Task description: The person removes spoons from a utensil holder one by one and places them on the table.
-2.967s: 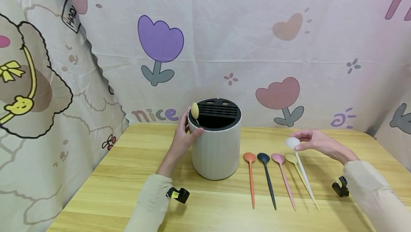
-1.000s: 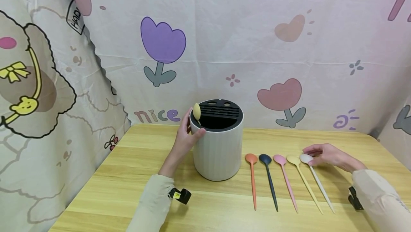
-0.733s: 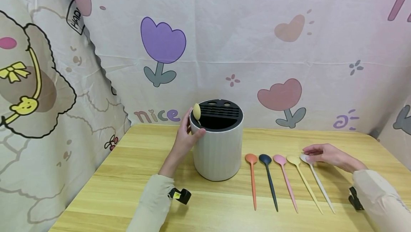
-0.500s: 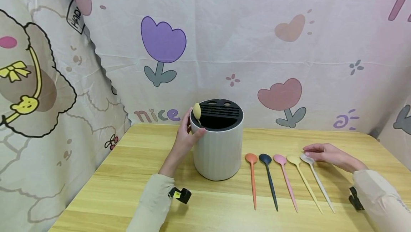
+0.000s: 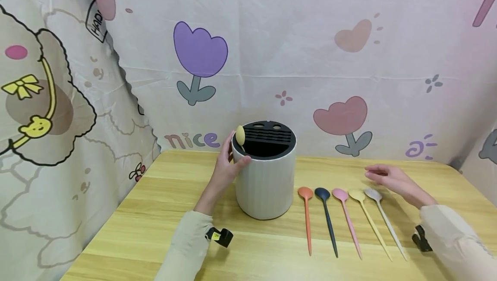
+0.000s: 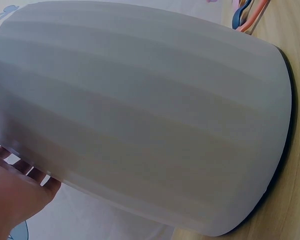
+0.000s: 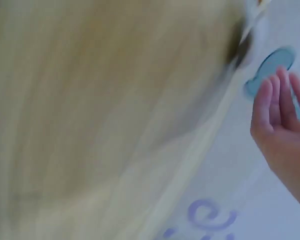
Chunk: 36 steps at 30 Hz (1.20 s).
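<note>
A ribbed, off-white utensil holder (image 5: pixel 265 188) with a black slotted lid (image 5: pixel 268 140) stands upright on the table. My left hand (image 5: pixel 227 166) grips its left side near the rim, thumb in front and fingers round the back; the left wrist view shows the fingers against the ribbed wall (image 6: pixel 140 115). A pale yellow spoon head (image 5: pixel 240 136) pokes up at the lid's left edge. To the right lie an orange spoon (image 5: pixel 307 216), a navy spoon (image 5: pixel 329 220), a pink spoon (image 5: pixel 348 218), a yellow spoon (image 5: pixel 370 218) and a white spoon (image 5: pixel 386 218). Above the white one hovers my right hand (image 5: pixel 396 181), holding nothing.
The wooden table (image 5: pixel 155 216) reaches back to a printed cloth (image 5: pixel 264 35), which hangs close behind the holder. Another cloth side (image 5: pixel 77 143) hangs along the left. The right wrist view is blurred by motion.
The white spoon, first held up by my right hand, was laid down right of the yellow one and let go. My right hand has since lifted off it. My left hand keeps its grip.
</note>
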Each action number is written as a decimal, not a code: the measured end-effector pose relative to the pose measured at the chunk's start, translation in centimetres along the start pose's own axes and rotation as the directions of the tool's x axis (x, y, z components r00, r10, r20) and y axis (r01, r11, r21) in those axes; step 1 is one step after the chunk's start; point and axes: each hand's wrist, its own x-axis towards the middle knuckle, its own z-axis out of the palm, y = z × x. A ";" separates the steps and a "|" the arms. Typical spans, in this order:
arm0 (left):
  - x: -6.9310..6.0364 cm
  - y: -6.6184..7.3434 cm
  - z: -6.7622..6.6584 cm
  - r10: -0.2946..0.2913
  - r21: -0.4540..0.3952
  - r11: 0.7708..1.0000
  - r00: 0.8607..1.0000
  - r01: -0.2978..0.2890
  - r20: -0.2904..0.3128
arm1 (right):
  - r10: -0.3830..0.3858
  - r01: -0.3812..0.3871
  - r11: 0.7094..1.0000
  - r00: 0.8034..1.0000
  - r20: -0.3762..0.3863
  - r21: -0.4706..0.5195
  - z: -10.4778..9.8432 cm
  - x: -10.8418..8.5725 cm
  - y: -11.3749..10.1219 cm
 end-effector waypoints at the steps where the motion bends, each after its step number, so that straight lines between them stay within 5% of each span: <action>1: 0.0 0.0 0.0 0.000 0.000 1.000 1.000 0.000 -0.001 | -0.010 0.010 1.000 0.999 -0.031 0.001 0.4 0.0 -0.6; 9: -0.1 0.0 0.0 -0.009 -0.004 1.000 1.000 0.009 0.000 | -0.102 0.110 0.993 0.980 -0.173 0.032 4.2 -0.6 -6.6; 18: 0.0 -0.1 0.2 -0.021 0.003 1.000 1.000 0.021 0.006 | -0.217 0.222 0.966 0.975 -0.049 0.134 6.9 -2.4 -11.6; 25: 0.1 0.1 0.0 -0.015 0.006 1.000 1.000 0.015 0.004 | -0.241 0.246 0.962 0.969 -0.059 0.117 6.0 -3.3 -16.1; 32: 0.1 -0.1 0.0 -0.023 -0.004 1.000 1.000 0.023 0.004 | -0.360 0.366 0.921 0.931 -0.065 0.135 4.8 -2.3 -20.7; 36: 0.1 -0.2 0.0 -0.018 -0.010 1.000 1.000 0.018 0.006 | -0.351 0.353 0.924 0.935 -0.042 0.149 4.6 -1.4 -22.7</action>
